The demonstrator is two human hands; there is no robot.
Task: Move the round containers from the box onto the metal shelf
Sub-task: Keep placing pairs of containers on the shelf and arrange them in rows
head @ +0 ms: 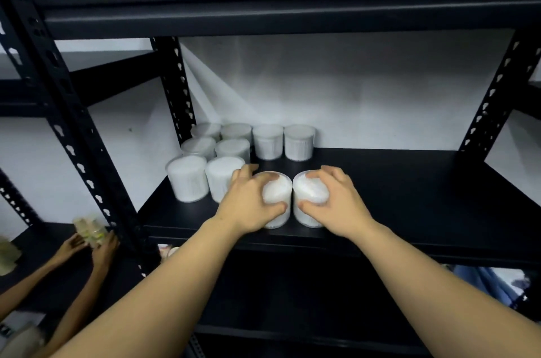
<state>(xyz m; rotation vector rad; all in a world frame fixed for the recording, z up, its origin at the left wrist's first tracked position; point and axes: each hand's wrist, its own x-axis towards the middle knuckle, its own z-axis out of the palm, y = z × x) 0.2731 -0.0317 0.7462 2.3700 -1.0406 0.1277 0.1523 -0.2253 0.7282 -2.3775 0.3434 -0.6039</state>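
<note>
Two round white containers stand side by side near the front edge of the black metal shelf (409,182). My left hand (248,202) grips the left container (278,193) from above. Over the top of the right container (308,190) my right hand (336,199) is closed in the same way. Both containers rest upright on the shelf and almost touch each other. Behind and to the left, several more white containers (187,179) stand in rows reaching back to the wall. The box is not in view.
A black shelf board (263,15) runs overhead. Perforated uprights (73,123) frame the bay on both sides. At the lower left another person's hands (96,246) hold pale items at a neighbouring shelf. Bare shelf surface lies to the right of my hands.
</note>
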